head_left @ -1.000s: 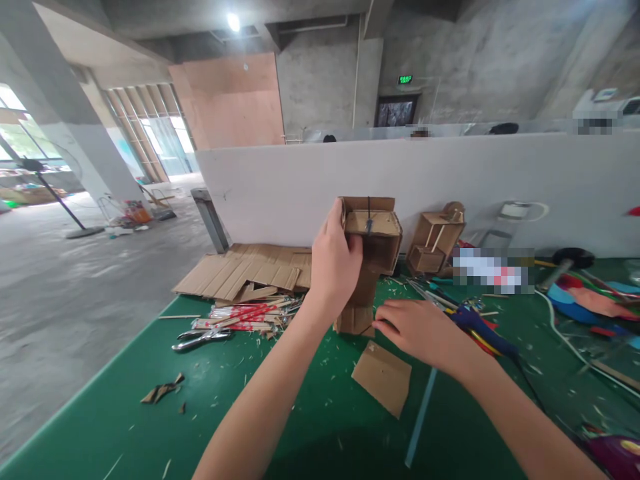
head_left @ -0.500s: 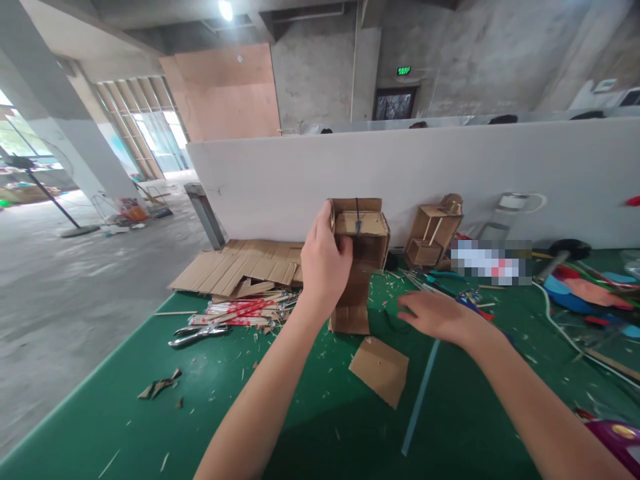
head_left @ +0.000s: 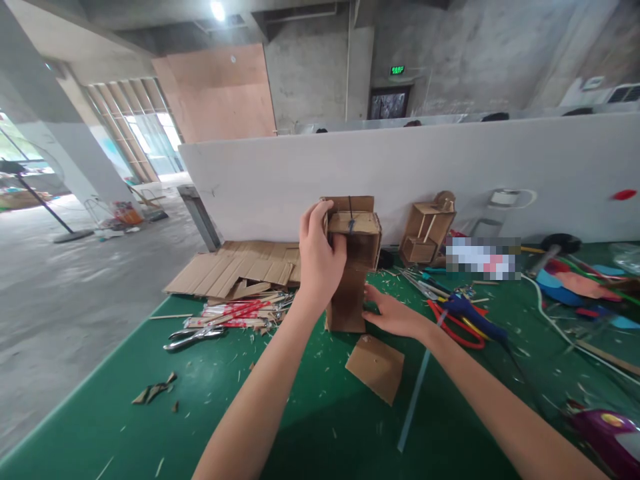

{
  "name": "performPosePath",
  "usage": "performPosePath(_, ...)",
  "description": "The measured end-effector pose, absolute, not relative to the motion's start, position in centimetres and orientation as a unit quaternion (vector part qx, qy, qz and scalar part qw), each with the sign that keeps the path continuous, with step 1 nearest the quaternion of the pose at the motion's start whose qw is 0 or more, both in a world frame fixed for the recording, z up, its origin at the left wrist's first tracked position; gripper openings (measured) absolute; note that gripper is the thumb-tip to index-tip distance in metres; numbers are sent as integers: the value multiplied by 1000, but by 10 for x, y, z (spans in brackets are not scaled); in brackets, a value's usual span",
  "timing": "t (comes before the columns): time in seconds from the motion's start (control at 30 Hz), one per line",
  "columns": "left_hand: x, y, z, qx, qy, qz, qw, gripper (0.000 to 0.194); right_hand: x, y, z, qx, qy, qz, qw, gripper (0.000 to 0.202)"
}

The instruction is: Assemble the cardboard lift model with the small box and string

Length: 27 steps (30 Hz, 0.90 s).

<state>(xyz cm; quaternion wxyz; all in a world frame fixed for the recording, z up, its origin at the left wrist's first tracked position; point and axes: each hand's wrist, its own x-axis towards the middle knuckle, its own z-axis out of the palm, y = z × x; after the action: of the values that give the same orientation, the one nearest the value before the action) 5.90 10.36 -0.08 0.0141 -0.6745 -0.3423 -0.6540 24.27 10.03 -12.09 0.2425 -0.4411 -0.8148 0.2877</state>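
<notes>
Cardboard box [head_left: 349, 307], one: brown, tall, open at the front, with a dark cord [head_left: 351, 207] run over its top and knotted at the front edge (the knot looks bluish). It stands upright on the green table [head_left: 210, 407], near the middle.

Left hand [head_left: 323, 257]: raised, gripping the box's upper left side, thumb in the front opening, fingers round the outside. Right hand [head_left: 397, 315]: low, fingers bent at the box's lower right edge (whether they pinch it, I cannot tell). Both forearms reach in from the near side.

Loose cardboard piece [head_left: 376, 370]: flat, just in front of the box. Blue strip [head_left: 417, 400]: lying beneath the right forearm's side. Green tabletop, flecked with splinters, lies between the forearms and out to the left edge. Limits: white partition [head_left: 260, 187] behind; sticks [head_left: 240, 310] and pliers [head_left: 195, 338] left; blue glue gun [head_left: 473, 317] right.
</notes>
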Motion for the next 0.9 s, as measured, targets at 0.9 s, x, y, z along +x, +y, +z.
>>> performPosePath(0.9,59,103,-2,-669,-315,-673,-16,60,238,95,-116,-419,-813,331,231,83)
